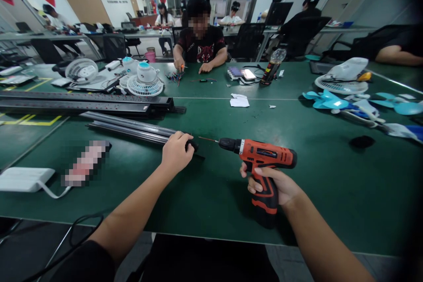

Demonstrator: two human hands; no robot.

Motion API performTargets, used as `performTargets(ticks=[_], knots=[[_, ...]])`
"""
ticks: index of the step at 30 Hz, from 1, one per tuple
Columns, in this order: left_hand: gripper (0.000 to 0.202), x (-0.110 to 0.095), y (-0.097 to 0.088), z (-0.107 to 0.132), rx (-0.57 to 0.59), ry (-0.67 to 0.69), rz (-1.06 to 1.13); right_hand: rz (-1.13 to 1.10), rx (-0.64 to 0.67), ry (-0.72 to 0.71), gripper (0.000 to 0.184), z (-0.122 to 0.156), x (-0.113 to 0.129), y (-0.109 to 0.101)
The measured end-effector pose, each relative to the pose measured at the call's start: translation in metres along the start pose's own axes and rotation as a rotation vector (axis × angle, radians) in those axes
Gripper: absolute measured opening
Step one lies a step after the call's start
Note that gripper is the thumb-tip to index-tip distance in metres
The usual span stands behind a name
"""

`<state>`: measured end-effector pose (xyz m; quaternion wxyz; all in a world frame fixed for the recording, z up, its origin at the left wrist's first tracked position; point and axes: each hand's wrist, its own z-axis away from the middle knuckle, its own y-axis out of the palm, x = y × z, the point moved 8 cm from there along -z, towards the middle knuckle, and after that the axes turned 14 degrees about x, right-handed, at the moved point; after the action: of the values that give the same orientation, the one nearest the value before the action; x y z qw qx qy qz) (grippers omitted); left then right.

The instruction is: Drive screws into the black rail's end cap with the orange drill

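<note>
My right hand is wrapped round the grip of an orange and black cordless drill, held just above the green table. The drill's long thin bit points left, its tip a little to the right of my left hand. That hand is closed over the right end of a dark, glossy metal rail, which lies slanting on the table. My fingers cover part of the rail's end, so I cannot tell whether the bit touches it.
Longer black rails lie behind. Fan parts stand at the back left, blue fan blades at the right. A white power bank is cabled to a phone. A co-worker handles wires opposite, near a bottle.
</note>
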<state>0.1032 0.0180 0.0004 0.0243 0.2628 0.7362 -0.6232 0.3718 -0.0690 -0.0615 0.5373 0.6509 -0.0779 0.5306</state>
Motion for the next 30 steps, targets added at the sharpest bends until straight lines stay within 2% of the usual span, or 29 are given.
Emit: performTargets(ticks=[5, 10, 16, 20, 27, 30], knots=[[0.026, 0.001, 0.001, 0.002, -0.039, 0.07, -0.045, -0.078, -0.033, -0.018, 0.027, -0.002, -0.003, -0.003], [0.029, -0.001, -0.001, 0.005, -0.082, 0.123, -0.104, -0.272, -0.15, -0.049, 0.026, -0.001, -0.009, -0.016], [0.02, -0.001, -0.006, 0.008, -0.196, 0.127, -0.139, -0.568, -0.274, -0.092, 0.034, 0.004, -0.011, -0.034], [0.021, -0.001, -0.001, 0.004, -0.163, 0.215, -0.043, -0.672, -0.308, -0.114, 0.042, 0.006, -0.009, -0.044], [0.025, 0.0, 0.004, -0.001, -0.064, 0.225, 0.047, -0.654, -0.438, -0.107, 0.039, 0.017, 0.0, -0.058], [0.025, 0.0, 0.003, -0.001, -0.047, 0.216, 0.053, -0.408, -0.506, -0.057, 0.03, 0.026, 0.007, -0.064]])
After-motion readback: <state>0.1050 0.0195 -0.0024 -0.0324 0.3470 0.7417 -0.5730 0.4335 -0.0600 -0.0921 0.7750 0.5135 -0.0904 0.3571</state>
